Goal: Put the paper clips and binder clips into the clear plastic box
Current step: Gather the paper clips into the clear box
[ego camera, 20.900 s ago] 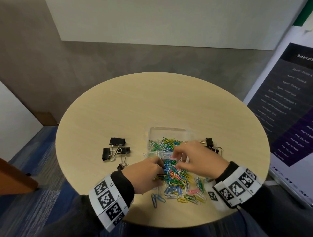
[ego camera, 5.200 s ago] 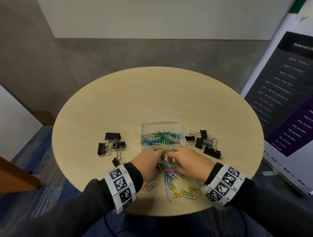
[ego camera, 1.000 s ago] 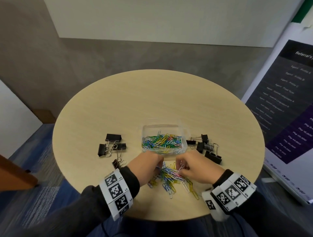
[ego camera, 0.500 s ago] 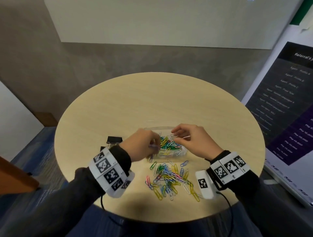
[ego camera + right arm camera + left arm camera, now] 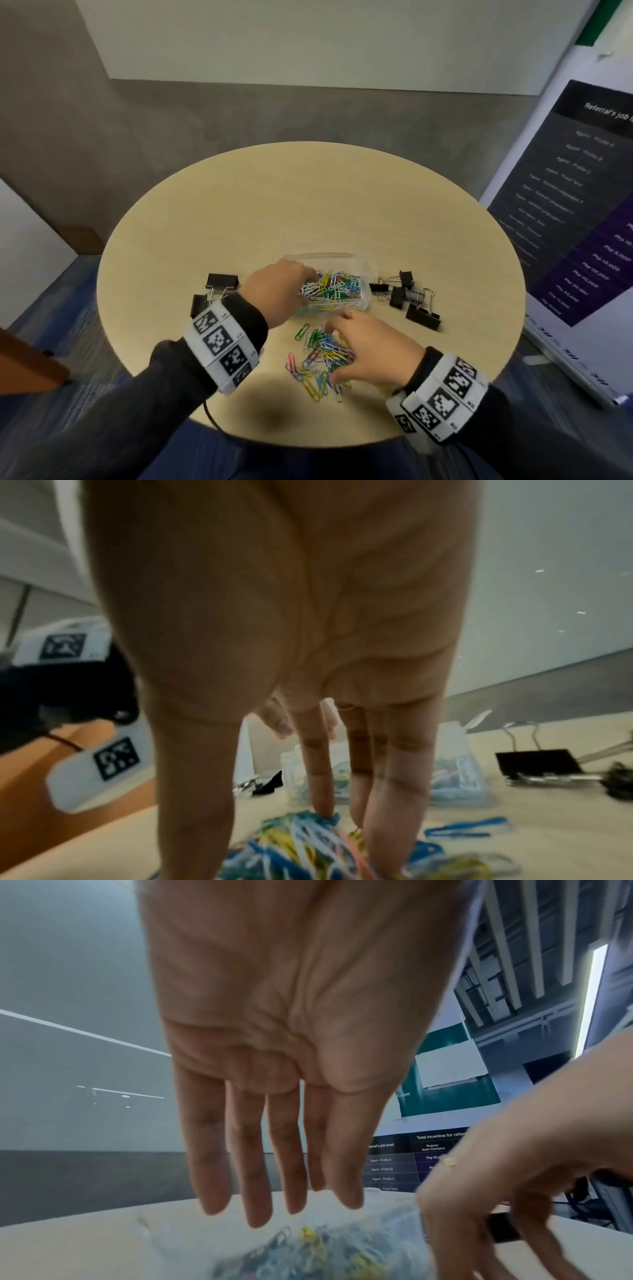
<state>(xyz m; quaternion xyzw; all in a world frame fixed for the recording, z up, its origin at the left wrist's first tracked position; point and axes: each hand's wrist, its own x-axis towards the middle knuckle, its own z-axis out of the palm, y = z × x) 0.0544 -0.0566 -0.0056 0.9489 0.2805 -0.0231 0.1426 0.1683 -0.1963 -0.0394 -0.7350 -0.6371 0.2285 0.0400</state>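
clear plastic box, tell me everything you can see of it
The clear plastic box is a small, lidless rectangular tub with see-through walls, standing upright near the middle of the round table. It holds a heap of coloured paper clips. The left hand hovers over its left end, fingers straight. Black binder clips lie just to its right, on the table.

There is one clear box and one round table. I count four binder clips on the right and two visible on the left. The paper clips are too many to count.
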